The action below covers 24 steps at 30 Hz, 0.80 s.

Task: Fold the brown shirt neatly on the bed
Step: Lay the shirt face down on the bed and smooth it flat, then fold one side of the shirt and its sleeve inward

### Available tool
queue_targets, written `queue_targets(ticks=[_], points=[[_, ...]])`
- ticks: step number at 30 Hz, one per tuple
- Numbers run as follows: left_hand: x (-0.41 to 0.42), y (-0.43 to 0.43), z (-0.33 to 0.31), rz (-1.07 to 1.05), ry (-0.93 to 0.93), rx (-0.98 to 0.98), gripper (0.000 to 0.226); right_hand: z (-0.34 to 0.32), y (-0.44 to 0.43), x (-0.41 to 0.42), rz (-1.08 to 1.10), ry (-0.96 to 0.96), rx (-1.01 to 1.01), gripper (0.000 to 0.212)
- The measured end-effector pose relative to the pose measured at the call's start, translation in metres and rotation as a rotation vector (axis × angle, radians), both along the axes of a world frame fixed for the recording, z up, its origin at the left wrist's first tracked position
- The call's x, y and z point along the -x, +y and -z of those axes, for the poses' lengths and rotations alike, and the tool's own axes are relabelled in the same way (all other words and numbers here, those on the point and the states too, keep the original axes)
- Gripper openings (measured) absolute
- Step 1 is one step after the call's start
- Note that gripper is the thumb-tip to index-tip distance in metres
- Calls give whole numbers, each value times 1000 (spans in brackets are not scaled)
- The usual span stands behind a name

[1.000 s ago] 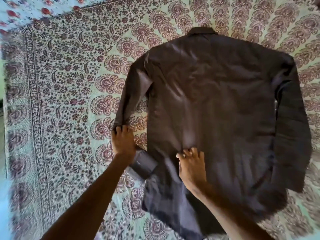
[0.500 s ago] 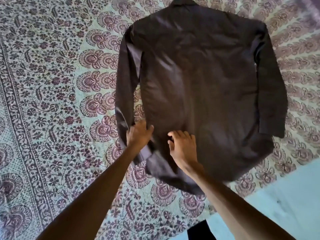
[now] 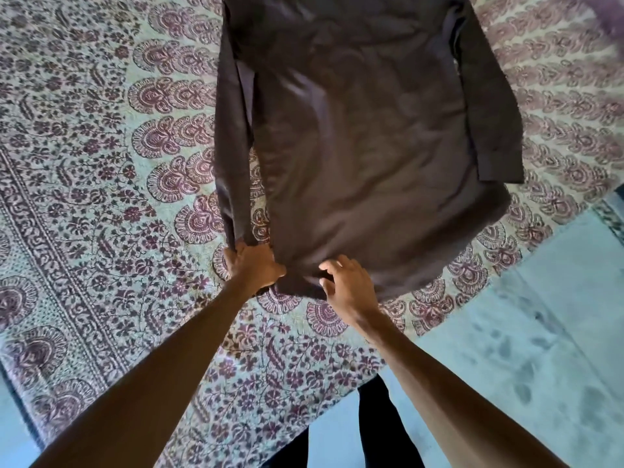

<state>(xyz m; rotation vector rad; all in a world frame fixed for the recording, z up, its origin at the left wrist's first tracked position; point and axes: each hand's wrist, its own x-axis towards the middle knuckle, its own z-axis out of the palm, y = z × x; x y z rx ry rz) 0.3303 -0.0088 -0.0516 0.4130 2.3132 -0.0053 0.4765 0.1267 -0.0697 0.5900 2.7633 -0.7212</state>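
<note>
**Patterned bedspread** [image 3: 84, 197]: pale ground with maroon floral and paisley print. It lies under the brown shirt and extends out from it on all sides, furthest to the left.

**Long sleeve** [image 3: 233, 157]: runs down the left edge of the brown shirt. A narrow strip of bedspread shows between it and the shirt body. Its lower end is gathered in the left hand.

**Left hand** [image 3: 253, 265]: at the lower left corner of the brown shirt. Its fingers are curled round the end of the long sleeve, gripping it, and the thumb points toward the hem.

**Brown shirt** [image 3: 364, 146]: dark brown, spread flat on the bedspread with the hem toward the person. Its top is cut off by the frame, and soft creases cross the body.

**Right hand** [image 3: 347, 285]: on the shirt's hem, just right of the left hand. Its fingers are bent, and the thumb and forefinger pinch a small fold of hem fabric.

**Second sleeve** [image 3: 486, 106]: lies along the right edge of the brown shirt, partly over the body. Its cuff [image 3: 499, 167] ends above the hem.

**Blue floor** [image 3: 540, 332]: below and right of the brown shirt, beyond the bedspread's edge.

**Dark trouser leg** [image 3: 381, 427]: directly below the shirt's hem, between the two forearms.
</note>
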Motion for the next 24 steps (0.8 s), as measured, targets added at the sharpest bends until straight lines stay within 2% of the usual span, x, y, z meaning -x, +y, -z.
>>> queue_targets(ticks=[2,4,7,9,11,14,18,22,24], points=[[-5,0,-6,-80,40,65,39,1,3,-5,33,23,-7,20],[-11,1,-10,-68,66,132,36,1,8,-10,81,47,-6,17],[-20,9,-15,-40,213,159,49,-5,26,-17,180,90,-35,17],[-27,21,-16,40,379,38,49,-10,46,-23,264,133,-64,20],[-34,40,-14,167,427,-183,38,-16,73,-30,398,176,-85,25],[-46,82,-5,370,294,-426,32,-25,121,-38,673,229,-91,38],[-66,154,1,501,110,-525,37,-24,200,-51,980,184,-33,42],[-87,225,3,504,76,-567,48,-18,275,-57,1023,143,62,62],[-96,250,4,484,53,-572,62,-15,301,-53,951,112,101,51]])
